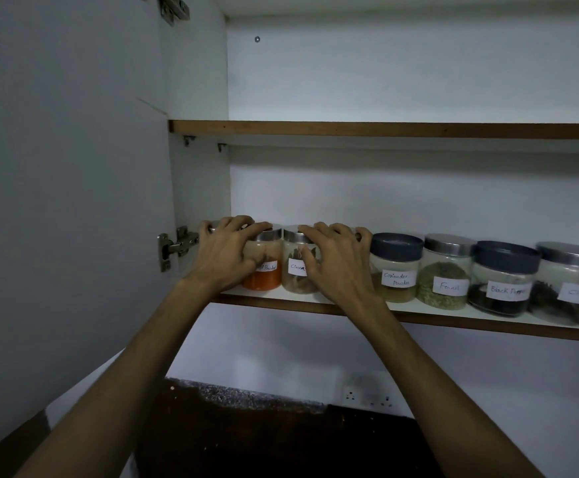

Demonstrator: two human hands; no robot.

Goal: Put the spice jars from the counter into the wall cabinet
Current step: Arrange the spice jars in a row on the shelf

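A row of labelled spice jars stands on the lower shelf (453, 320) of the open wall cabinet. My left hand (226, 257) lies over a mostly hidden jar at the shelf's left end. Its fingertips reach the steel lid of the orange powder jar (262, 279). My right hand (339, 267) covers another hidden jar, with its thumb against the cinnamon jar (296, 282). To the right stand the coriander powder jar (396, 267), fennel jar (446, 270), black pepper jar (503, 277) and cloves jar (567, 284).
The cabinet door (57, 201) hangs open on the left, with its hinge (174, 246) beside my left hand. The upper shelf (384, 129) is above. Below are a dark counter (246, 436) and a wall socket (367, 398).
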